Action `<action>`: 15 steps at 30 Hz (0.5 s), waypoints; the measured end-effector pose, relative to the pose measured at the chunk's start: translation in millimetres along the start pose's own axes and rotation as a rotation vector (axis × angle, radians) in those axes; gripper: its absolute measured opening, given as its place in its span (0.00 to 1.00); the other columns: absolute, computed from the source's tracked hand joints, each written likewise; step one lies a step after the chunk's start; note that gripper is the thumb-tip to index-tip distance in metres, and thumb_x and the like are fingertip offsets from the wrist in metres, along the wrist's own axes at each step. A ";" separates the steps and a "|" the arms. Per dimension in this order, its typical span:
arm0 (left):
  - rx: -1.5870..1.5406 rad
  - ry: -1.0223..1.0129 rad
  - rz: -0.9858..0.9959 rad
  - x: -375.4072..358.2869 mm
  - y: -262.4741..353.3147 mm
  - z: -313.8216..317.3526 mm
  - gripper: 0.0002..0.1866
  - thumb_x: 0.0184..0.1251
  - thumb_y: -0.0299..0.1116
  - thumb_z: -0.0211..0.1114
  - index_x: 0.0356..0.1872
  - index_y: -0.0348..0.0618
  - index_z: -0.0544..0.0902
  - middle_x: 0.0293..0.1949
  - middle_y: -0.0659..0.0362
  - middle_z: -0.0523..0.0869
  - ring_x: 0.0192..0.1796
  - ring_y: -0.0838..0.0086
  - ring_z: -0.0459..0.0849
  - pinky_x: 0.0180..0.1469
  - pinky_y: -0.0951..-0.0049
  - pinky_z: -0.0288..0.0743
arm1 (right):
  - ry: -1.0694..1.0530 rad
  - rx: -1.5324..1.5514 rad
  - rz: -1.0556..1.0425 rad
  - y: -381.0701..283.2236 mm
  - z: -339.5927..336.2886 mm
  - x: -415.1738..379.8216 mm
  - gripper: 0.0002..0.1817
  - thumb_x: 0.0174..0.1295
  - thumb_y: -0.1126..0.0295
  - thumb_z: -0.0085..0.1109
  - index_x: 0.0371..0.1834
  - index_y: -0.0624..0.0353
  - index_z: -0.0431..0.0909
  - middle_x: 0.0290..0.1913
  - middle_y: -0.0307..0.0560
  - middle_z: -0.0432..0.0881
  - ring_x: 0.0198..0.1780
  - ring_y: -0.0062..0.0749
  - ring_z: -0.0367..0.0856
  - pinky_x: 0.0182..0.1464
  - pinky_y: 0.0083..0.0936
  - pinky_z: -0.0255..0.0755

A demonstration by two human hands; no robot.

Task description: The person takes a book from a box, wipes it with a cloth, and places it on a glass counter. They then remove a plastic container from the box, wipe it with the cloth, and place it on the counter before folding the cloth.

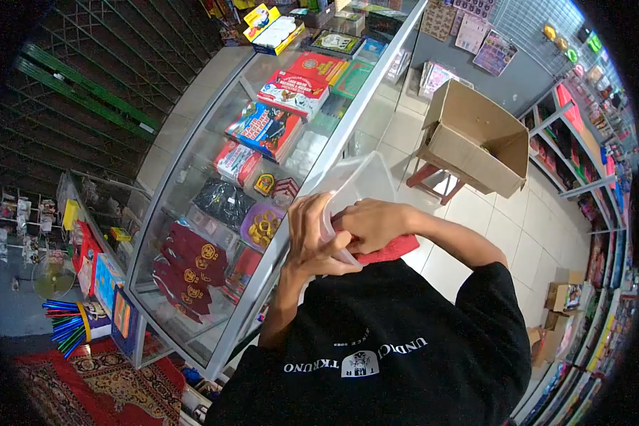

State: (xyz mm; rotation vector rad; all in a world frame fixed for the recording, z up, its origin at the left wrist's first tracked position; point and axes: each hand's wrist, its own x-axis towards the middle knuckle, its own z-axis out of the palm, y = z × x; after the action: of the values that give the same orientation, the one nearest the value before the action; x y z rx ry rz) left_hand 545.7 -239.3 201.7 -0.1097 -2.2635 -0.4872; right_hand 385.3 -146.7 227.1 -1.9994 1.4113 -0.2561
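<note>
A clear plastic container [366, 179] is tilted just above the edge of the glass display case. My left hand [312, 238] grips its near side, with the fingers wrapped round the rim. My right hand [378, 226] reaches to the container's near end, fingers bent against a red cloth [392, 250]. That cloth lies under my right hand, close to my black shirt. Part of the cloth and the fingertips of my right hand are hidden behind the hand and the container wall.
The glass display case [216, 106] holds books, a black bag and maroon cloths. An open cardboard box [468, 153] sits on a red stool [433, 186] at the right. Stocked shelves [582, 163] line the far right. A patterned red rug [113, 383] lies at lower left.
</note>
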 end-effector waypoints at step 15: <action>-0.023 -0.072 0.006 17.2 -2.9 -13.2 0.39 0.26 0.51 0.80 0.45 0.61 0.68 0.63 0.44 0.66 0.60 0.46 0.67 0.56 0.47 0.61 | 0.770 -0.281 0.333 10.0 14.9 8.0 0.18 0.50 0.66 0.62 0.43 0.63 0.76 0.40 0.58 0.80 0.33 0.50 0.82 0.29 0.43 0.76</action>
State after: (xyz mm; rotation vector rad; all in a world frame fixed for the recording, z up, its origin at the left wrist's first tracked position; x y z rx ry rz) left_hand 542.7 -248.3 221.4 -0.1472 -2.3273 -0.5139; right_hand 388.4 -149.7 208.0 -1.9138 2.3375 -0.7691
